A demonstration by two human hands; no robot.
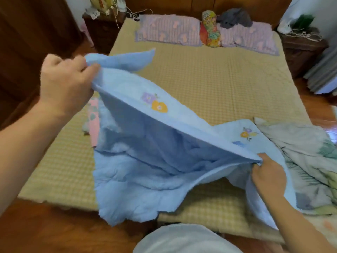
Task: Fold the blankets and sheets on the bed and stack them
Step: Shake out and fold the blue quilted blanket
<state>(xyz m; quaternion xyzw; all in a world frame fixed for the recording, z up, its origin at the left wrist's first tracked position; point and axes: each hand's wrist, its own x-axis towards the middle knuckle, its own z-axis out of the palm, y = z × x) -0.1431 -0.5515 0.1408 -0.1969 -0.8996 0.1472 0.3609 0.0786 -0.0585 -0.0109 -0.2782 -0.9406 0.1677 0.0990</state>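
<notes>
Folding blue blanket (145, 161), both hands gripping its edge: left (63, 84), right (268, 176) | pale quilt (306, 161) lower right unfolded | no stack visible

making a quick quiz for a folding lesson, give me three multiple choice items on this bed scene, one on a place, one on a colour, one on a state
1. Where does the pale leaf-print blanket lie?
A. right side of the bed
B. on the pillows
C. on the floor

2. What colour is the blanket being held?
A. red
B. light blue
C. black

3. How is that blanket held?
A. left hand only
B. lying untouched
C. gripped by both hands, partly lifted

Answers:
1 A, it is bunched by the bed's right edge.
2 B, light blue with flower motifs.
3 C, left hand and right hand each grip an edge.
</notes>
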